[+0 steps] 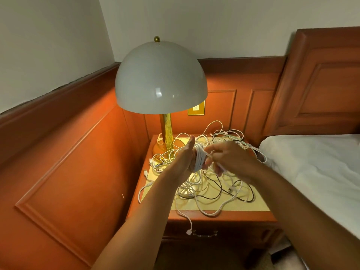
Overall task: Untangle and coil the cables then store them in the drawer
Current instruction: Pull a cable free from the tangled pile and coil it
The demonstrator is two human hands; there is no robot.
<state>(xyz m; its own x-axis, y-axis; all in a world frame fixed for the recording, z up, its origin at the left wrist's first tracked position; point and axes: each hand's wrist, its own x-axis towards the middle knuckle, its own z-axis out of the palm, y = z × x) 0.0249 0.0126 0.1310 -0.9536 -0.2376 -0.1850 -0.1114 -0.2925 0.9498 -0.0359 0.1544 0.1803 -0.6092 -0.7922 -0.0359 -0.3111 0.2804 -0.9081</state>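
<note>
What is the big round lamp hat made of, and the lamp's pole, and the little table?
The lamp shade looks like glossy painted metal or plastic: pale grey with sharp highlights. The pole seems polished brass-coloured metal, shiny and golden. The table looks like varnished reddish wood, with a paler cream inset top; that inset's material is unclear.

Left hand [186, 155]: raised above the table, thumb up, white coil [200, 159] wound round its fingers.
Right hand [228, 157]: just beside the coil, fingers pinching a white cable end against it.
Cables [212, 193]: loose tangle of white and black leads spread over the table [251, 208]; one white plug [188, 232] hangs over the front edge.
Drawer [204, 233]: closed, below the tabletop.
Lamp [160, 78]: lit, domed shade, brass stem, at the table's back left.
Bed [315, 168]: white sheet, right of the table.
</note>
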